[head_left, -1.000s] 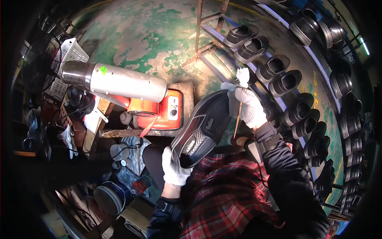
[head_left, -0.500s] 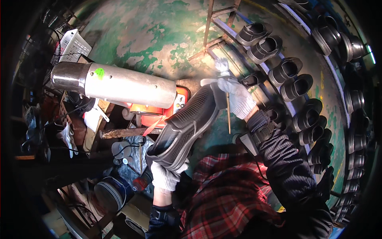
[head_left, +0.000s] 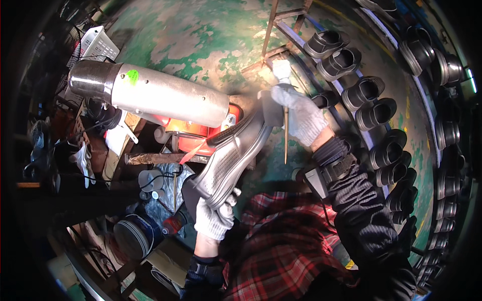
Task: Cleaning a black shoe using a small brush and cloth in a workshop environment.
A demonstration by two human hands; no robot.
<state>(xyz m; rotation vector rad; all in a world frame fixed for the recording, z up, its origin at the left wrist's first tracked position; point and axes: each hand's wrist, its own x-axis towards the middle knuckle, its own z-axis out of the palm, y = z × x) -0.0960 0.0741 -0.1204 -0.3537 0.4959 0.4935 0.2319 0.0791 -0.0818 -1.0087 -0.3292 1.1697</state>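
A black slip-on shoe (head_left: 232, 153) is held slantwise in front of me, its side turned up and shining in the light. My left hand (head_left: 215, 219), in a white knit glove, is closed around its heel end, where a dark flap or pad (head_left: 191, 194) also shows. At the toe end, my gloved right hand (head_left: 303, 119) grips a thin wooden stick (head_left: 286, 140) with a white wad (head_left: 282, 68) at its top. A dark block-like piece (head_left: 272, 108) lies between that hand and the shoe; what it is I cannot tell.
A silver metal cylinder (head_left: 168, 95) on an orange base (head_left: 193, 143) stands just beyond the shoe. Black shoes (head_left: 374, 114) line racks on the right. A white basket (head_left: 99, 44), a bucket (head_left: 133, 237) and a red-capped bottle (head_left: 173, 224) are at the left.
The shoe has rolled so its side faces up and its opening is turned away. My right hand has shifted slightly up with the stick. The whole view has moved a little.
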